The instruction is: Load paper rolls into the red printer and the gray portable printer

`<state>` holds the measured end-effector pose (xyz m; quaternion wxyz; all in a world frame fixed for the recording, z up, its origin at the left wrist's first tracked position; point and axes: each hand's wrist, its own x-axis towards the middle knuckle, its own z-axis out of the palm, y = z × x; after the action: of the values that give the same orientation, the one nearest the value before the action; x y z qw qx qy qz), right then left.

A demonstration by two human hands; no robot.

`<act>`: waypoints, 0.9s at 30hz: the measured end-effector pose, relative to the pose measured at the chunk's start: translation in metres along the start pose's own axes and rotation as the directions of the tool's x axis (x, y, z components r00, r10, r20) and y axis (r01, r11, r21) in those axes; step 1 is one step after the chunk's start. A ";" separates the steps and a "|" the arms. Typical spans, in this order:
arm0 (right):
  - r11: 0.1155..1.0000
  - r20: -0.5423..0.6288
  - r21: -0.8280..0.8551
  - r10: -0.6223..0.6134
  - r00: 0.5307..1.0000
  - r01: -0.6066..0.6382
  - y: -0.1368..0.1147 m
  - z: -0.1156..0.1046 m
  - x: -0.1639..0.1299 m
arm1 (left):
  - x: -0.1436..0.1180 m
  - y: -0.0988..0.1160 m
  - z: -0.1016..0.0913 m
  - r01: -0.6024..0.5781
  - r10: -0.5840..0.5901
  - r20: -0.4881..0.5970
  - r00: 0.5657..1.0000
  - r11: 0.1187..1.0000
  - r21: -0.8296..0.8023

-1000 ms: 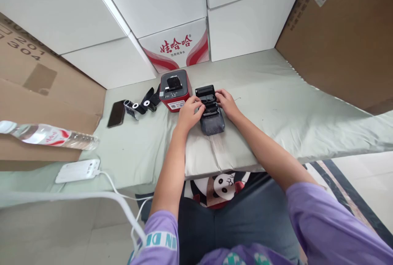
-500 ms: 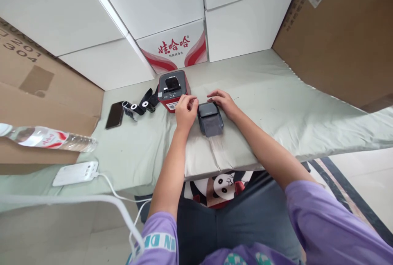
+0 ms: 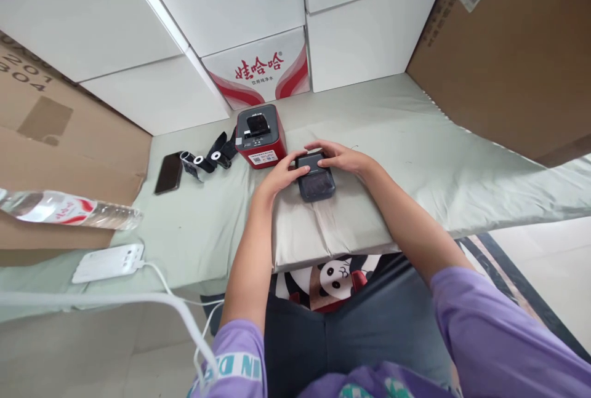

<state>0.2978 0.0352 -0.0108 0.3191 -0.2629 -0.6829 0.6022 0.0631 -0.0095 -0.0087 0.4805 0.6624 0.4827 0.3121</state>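
Note:
A small dark grey label printer (image 3: 316, 183) lies with its lid down on the pale green cloth (image 3: 415, 139) in front of me. My left hand (image 3: 279, 175) grips its left side, fingers reaching onto the top. My right hand (image 3: 339, 157) rests on its far right edge, fingers curled over the lid. Just behind stands a red and black printer (image 3: 259, 136), untouched.
Two black rolls (image 3: 209, 158) and a dark phone (image 3: 168, 172) lie to the left. A water bottle (image 3: 64, 211) and a white power strip (image 3: 108, 262) with its cable sit at the near left. White boxes and cardboard cartons wall in the back and sides.
The small printer's lid was open a second ago and is now shut. Both hands have settled onto the closed printer, which sits slightly nearer the red one.

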 end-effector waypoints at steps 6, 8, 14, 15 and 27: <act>0.992 -0.079 -0.124 -0.002 0.997 -0.008 0.004 0.002 0.003 | 0.005 -0.015 0.010 -0.097 0.091 -0.119 0.989 0.994 -0.045; 0.974 -0.158 -0.223 0.013 0.987 -0.049 0.002 0.003 0.002 | 0.008 -0.019 0.015 -0.133 0.130 -0.236 0.963 0.991 0.003; 0.846 -0.409 -0.505 -0.059 0.911 -0.172 -0.010 0.023 -0.048 | 0.008 -0.014 0.018 -0.202 0.304 -0.489 0.818 0.947 0.250; 0.833 -0.434 -0.516 -0.054 0.899 -0.199 -0.009 0.034 -0.060 | 0.006 -0.013 0.017 -0.189 0.318 -0.510 0.799 0.938 0.290; 0.638 -0.725 -0.538 -0.016 0.688 -0.552 -0.015 0.148 -0.047 | -0.003 -0.014 0.004 -0.222 0.497 -0.644 0.581 0.859 0.462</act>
<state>0.2173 -0.0989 -0.0118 0.3101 -0.6711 -0.6467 0.1878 0.0611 -0.0130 -0.0231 0.0468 0.6310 0.5338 0.5610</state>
